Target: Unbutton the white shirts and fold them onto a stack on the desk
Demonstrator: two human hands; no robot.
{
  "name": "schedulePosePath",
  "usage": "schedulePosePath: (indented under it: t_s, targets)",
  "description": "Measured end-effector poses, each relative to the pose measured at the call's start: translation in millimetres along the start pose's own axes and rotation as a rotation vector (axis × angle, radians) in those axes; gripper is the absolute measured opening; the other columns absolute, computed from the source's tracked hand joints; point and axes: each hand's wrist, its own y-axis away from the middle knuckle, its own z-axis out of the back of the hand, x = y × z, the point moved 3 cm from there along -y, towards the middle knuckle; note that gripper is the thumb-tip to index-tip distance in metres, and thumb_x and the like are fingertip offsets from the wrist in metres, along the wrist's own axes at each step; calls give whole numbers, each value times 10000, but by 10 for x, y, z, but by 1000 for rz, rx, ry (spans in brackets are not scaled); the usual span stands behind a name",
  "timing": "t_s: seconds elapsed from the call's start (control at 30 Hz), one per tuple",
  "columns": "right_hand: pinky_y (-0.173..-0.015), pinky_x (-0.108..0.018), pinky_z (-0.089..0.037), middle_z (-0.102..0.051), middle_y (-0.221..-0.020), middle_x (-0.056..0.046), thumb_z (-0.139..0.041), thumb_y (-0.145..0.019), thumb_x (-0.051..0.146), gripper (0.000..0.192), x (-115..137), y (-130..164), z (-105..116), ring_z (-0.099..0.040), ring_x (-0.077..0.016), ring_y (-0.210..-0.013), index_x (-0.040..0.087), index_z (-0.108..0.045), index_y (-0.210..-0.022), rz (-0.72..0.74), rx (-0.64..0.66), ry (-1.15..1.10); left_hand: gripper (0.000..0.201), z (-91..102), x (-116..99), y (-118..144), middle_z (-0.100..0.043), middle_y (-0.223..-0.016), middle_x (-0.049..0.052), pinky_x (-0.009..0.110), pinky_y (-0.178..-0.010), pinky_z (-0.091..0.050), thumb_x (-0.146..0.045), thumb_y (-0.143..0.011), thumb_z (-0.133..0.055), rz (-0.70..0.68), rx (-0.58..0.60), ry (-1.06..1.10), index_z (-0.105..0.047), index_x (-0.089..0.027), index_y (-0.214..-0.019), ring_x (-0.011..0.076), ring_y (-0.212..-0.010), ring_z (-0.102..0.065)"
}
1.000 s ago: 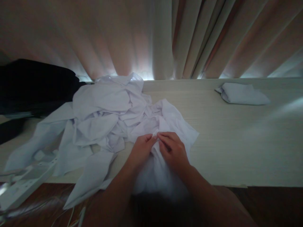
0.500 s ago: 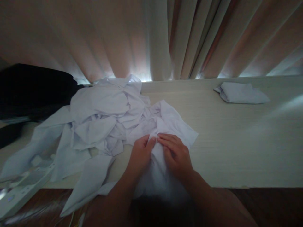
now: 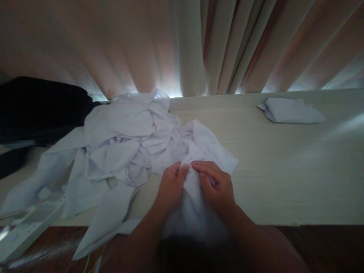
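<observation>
A white cloth (image 3: 196,197) at the bench's (image 3: 284,178) near edge is pinched by the left hand (image 3: 170,185) and right hand (image 3: 217,185), grips closed. Curtains (image 3: 182,45) are drawn behind; a folded cloth (image 3: 290,110) is seen far right.

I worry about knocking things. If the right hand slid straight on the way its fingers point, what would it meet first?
Probably the left hand: the right hand points left across the white cloth, fingertips nearly touching it.

Cloth pile (image 3: 125,140) left of folded cloth (image 3: 290,110)
</observation>
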Motion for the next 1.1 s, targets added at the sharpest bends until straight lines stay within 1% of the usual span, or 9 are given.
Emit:
schedulePosePath:
  t_s: [0.23, 0.3, 0.37, 0.43, 0.53, 0.73, 0.83, 0.97, 1.1]
  targets:
    - [-914, -368, -553, -766, -1003, -66, -629, -854, 163, 181, -12, -17, -25, -705, -205, -958, 208, -775, -951, -56, -44, 63, 309, -46, -11, -14, -700, -867, 37, 279, -754, -456, -379, -965, -461, -34, 24, 13, -686, -166, -972, 188, -824, -614]
    - [-879, -348, -555, -769, -940, -50, -668, -844, 201, 117, -48, -16, -24, -709, -196, -897, 210, -771, -898, -153, -69, 62, 295, -59, -2, -11, -682, -827, 29, 282, -733, -447, -368, -962, -454, -42, 22, -32, -668, -168, -928, 184, -783, -597]
    - [-813, -329, -560, -763, -870, -36, -700, -825, 243, 79, -110, -14, -14, -706, -191, -825, 207, -761, -859, -308, -70, 9, 275, -79, 9, -4, -655, -788, 18, 281, -715, -435, -361, -958, -457, -52, 28, -75, -641, -173, -878, 181, -760, -581]
    - [-750, -316, -555, -758, -824, -33, -718, -808, 281, 96, -175, -12, -4, -700, -191, -774, 201, -757, -843, -460, -40, -80, 257, -97, 20, 2, -648, -798, 15, 281, -713, -429, -361, -953, -466, -48, 40, -82, -618, -177, -857, 181, -770, -579]
    - [-729, -317, -539, -765, -826, -50, -730, -790, 317, 139, -238, -29, 19, -698, -203, -773, 192, -766, -840, -574, 19, -188, 227, -101, 22, -4, -659, -829, 14, 275, -704, -426, -344, -945, -478, -31, 39, -62, -615, -181, -867, 177, -776, -581]
    - [-721, -301, -505, -768, -837, -55, -753, -768, 340, 157, -306, -47, 49, -674, -187, -769, 194, -778, -817, -659, 104, -294, 236, -67, 10, -43, -630, -769, 1, 259, -637, -399, -352, -931, -494, -22, 87, -51, -622, -171, -849, 164, -718, -547]
    - [-692, -285, -484, -755, -808, -49, -753, -762, 325, 148, -359, -22, 46, -648, -168, -732, 186, -777, -808, -691, 96, -324, 234, -64, 29, -53, -634, -778, 3, 256, -631, -398, -357, -924, -505, -7, 120, -42, -619, -170, -842, 163, -718, -549]
    - [-648, -275, -464, -745, -799, -47, -752, -763, 333, 164, -414, 0, 27, -619, -153, -686, 181, -778, -821, -715, 98, -398, 238, -73, 35, -57, -621, -759, 0, 259, -651, -406, -357, -926, -503, -24, 114, -63, -623, -173, -834, 169, -738, -561]
    - [-666, -286, -473, -750, -788, -51, -748, -752, 336, 167, -377, -29, 38, -632, -165, -692, 180, -780, -800, -711, 92, -352, 251, -76, 7, -53, -630, -765, 8, 262, -676, -417, -358, -930, -499, -24, 101, -82, -630, -168, -829, 178, -769, -578]
